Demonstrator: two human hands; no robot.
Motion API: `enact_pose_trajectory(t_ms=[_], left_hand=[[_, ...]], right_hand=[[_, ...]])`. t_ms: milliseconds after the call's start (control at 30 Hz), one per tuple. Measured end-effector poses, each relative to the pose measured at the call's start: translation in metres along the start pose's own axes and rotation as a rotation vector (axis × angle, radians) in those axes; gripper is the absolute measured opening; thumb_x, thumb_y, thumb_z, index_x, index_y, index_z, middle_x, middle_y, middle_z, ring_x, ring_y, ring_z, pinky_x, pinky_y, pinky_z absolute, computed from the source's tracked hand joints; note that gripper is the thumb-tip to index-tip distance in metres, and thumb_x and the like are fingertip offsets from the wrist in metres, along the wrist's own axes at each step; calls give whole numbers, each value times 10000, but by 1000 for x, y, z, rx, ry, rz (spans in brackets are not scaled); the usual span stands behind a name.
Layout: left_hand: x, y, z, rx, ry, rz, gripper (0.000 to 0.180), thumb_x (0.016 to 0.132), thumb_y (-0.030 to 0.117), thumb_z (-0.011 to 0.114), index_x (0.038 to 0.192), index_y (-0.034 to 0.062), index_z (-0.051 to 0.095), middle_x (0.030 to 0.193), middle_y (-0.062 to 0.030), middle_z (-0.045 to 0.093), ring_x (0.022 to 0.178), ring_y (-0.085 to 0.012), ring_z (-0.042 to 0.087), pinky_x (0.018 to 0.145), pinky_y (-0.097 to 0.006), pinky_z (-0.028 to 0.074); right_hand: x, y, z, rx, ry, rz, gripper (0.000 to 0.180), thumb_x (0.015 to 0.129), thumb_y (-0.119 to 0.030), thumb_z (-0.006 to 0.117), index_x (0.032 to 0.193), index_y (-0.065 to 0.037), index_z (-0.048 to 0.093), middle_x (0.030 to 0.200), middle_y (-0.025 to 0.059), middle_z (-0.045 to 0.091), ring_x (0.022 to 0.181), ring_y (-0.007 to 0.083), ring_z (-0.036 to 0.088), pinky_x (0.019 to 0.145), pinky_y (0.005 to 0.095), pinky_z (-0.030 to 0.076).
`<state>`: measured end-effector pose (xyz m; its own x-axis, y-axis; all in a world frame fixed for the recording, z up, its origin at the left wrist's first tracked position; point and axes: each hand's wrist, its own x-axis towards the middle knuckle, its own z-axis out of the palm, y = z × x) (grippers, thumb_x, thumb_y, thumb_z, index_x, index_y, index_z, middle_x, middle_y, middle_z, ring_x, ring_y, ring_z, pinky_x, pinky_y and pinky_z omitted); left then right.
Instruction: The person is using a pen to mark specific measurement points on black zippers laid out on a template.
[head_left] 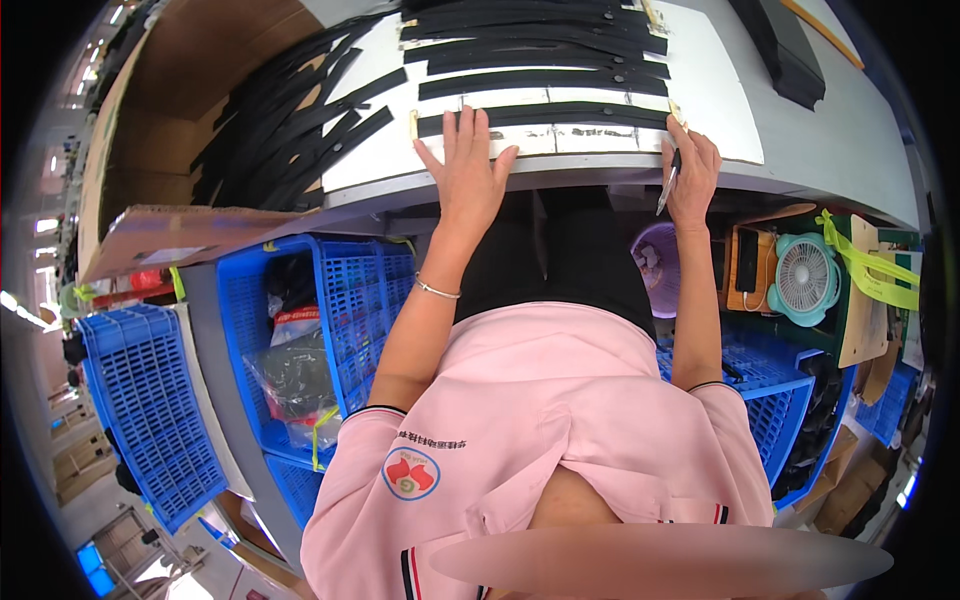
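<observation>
Black straps (545, 82) on white board (720, 110), grey workbench (850, 140), blue crates (350, 290)

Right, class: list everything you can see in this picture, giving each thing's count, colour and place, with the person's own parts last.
Strips: several, black, in rows on the white board.
White board: one, on the grey table.
Loose strips: a heap, black, left of the board.
Cardboard box: one, brown, far left.
Crates: several, blue, beside and under the table.
Fan: one, teal, lower right.
Basket: one, purple, under the table edge.
Pen: one, dark, in the right hand.
Left hand: flat on the board, fingers spread, bracelet on the wrist.
Right hand: at the board's edge, holding the pen.
</observation>
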<state>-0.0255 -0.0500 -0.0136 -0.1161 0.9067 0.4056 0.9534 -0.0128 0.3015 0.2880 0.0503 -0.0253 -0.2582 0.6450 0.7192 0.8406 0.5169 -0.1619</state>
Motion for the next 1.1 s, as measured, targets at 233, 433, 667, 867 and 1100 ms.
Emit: enact_pose_trajectory(t_ms=[233, 433, 667, 867, 1100], left_hand=[[-10, -34, -15, 45, 30, -89, 657, 991, 485, 619, 1453, 28, 530, 1553, -158, 467, 1518, -366, 315, 1169, -749, 38], [-10, -34, -11, 44, 104, -55, 649, 964, 474, 663, 1426, 31, 558, 1519, -151, 501, 1479, -357, 376, 1173, -715, 117], [-11, -31, -15, 51, 64, -113, 647, 971, 464, 664, 1469, 69, 542, 1550, -138, 491, 1489, -346, 378, 1181, -694, 125], [-10, -26, -20, 2, 43, -143, 675, 945, 465, 685, 1487, 94, 529, 1549, -121, 493, 1491, -318, 378, 1182, -683, 123], [-11, -28, -19, -37, 35, -196, 690, 917, 487, 703, 1479, 116, 552, 1545, -96, 506, 1495, -305, 380, 1191, -663, 98]], right_hand=[[-1, -1, -1, 55, -7, 58, 352, 951, -140, 725, 1303, -159, 705, 1114, 90, 694, 1110, 260, 622, 1034, 394, 454], [26, -42, -5, 205, 38, 161, 256, 968, -137, 700, 1224, -129, 709, 1075, 71, 731, 1062, 261, 646, 998, 387, 457], [81, -156, 18, 1079, -342, 506, 206, 997, -198, 675, 1077, -37, 774, 892, 33, 750, 796, 99, 630, 729, 253, 491], [93, -195, 74, 1168, -496, 520, 223, 1006, -218, 671, 1019, -16, 764, 797, 18, 697, 691, 45, 575, 617, 207, 439], [89, -208, 89, 969, -474, 386, 259, 980, -187, 700, 907, 57, 743, 849, 76, 761, 652, 127, 692, 610, 249, 507]])
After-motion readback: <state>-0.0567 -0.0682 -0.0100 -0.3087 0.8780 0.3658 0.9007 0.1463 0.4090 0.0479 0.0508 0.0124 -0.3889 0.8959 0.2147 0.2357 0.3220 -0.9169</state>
